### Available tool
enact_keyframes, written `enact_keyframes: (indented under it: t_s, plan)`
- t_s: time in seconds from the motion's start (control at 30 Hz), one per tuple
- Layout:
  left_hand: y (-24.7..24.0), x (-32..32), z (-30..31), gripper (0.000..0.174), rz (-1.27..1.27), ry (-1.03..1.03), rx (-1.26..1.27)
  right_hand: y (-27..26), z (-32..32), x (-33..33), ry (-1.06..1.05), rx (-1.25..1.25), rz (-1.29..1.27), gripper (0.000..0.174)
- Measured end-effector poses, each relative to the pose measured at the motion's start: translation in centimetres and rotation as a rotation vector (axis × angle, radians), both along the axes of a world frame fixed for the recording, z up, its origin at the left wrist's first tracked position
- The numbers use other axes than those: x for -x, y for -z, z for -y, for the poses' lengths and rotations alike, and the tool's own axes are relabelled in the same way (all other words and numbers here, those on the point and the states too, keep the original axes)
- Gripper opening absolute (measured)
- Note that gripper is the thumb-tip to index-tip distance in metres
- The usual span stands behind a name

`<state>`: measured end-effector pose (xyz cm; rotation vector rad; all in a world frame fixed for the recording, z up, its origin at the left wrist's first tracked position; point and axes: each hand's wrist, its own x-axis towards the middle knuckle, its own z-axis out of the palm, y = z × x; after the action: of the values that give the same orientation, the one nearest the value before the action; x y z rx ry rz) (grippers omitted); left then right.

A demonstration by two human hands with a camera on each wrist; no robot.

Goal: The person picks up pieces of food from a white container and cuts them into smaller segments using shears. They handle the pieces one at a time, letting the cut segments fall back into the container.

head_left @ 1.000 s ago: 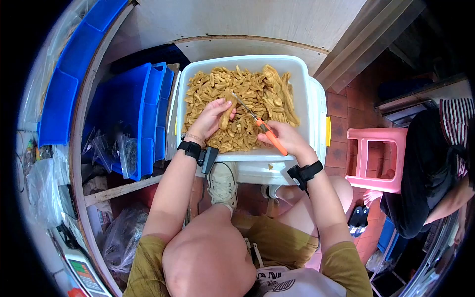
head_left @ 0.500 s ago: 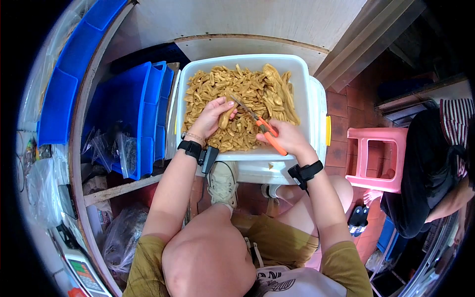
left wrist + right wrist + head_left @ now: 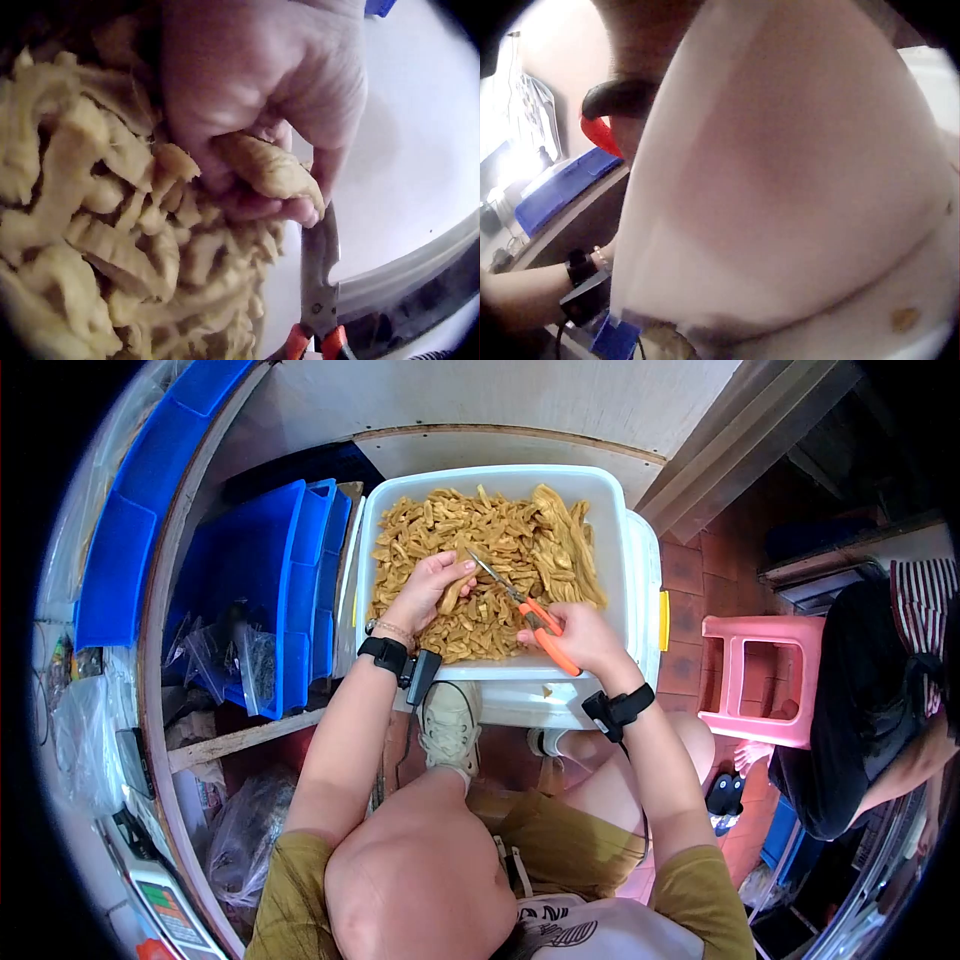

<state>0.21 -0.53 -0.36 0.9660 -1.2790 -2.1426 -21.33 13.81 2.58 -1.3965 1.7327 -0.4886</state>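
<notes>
Left hand [image 3: 437, 592] pinches tan strip [image 3: 271, 169] above tub [image 3: 614, 520], nearer left edge. Right hand [image 3: 582, 638] grips orange-handled scissors [image 3: 530, 607], blades [image 3: 318, 266] near strip. Cut pieces [image 3: 425, 530] below; long strips [image 3: 568, 550] along right edge.

A pale wall panel [image 3: 520, 395] closes the far side, crossed by a thin brown strip [image 3: 520, 433] dotted with screws, and to its right brown timber posts [image 3: 750, 450] slant beside a dim, shadowy area. Reddish tiles [image 3: 685, 572] cover the floor on the right, where a pink plastic stool [image 3: 765, 628] stands, while on the left blue plastic trays [image 3: 235, 560] sit above a rough wooden rail [image 3: 250, 743]. Light brightens the far panel, and the right wrist view shows a strong white glow [image 3: 532, 165] at left.
</notes>
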Motion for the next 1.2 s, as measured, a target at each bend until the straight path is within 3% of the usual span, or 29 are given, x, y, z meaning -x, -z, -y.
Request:
enact_keyframes:
  t_s: [0.1, 0.17, 0.27, 0.7, 0.77, 1.1, 1.2]
  plan:
    - [0.0, 0.0, 0.0, 0.015, 0.005, -0.004, 0.006, -0.1, 0.1, 0.0, -0.012, 0.031, 0.008, 0.065]
    - [-0.3, 0.2, -0.2, 0.014, 0.092, 0.126, 0.062, 0.4, 0.3, -0.1, -0.044, 0.013, -0.085, 0.067]
    - [-0.7, 0.3, -0.3, 0.016, 0.125, 0.214, 0.134, 1.8, 0.4, -0.3, -0.032, 0.035, -0.016, 0.069]
    - [-0.7, 0.2, -0.3, 0.015, 0.104, 0.148, 0.124, 1.2, 0.3, -0.1, 0.015, 0.028, 0.018, 0.064]
    - [-0.7, 0.5, -0.3, 0.014, 0.176, 0.261, 0.144, 1.4, 0.4, -0.2, 0.003, 0.058, -0.016, 0.063]
    - [-0.9, 0.4, -0.4, 0.016, 0.176, 0.262, 0.135, 1.3, 0.5, 0.3, 0.062, -0.005, 0.076, 0.058]
    - [-0.7, 0.2, -0.4, 0.020, 0.101, 0.175, 0.030, 1.0, 0.5, 0.1, 0.103, 0.034, 0.073, 0.057]
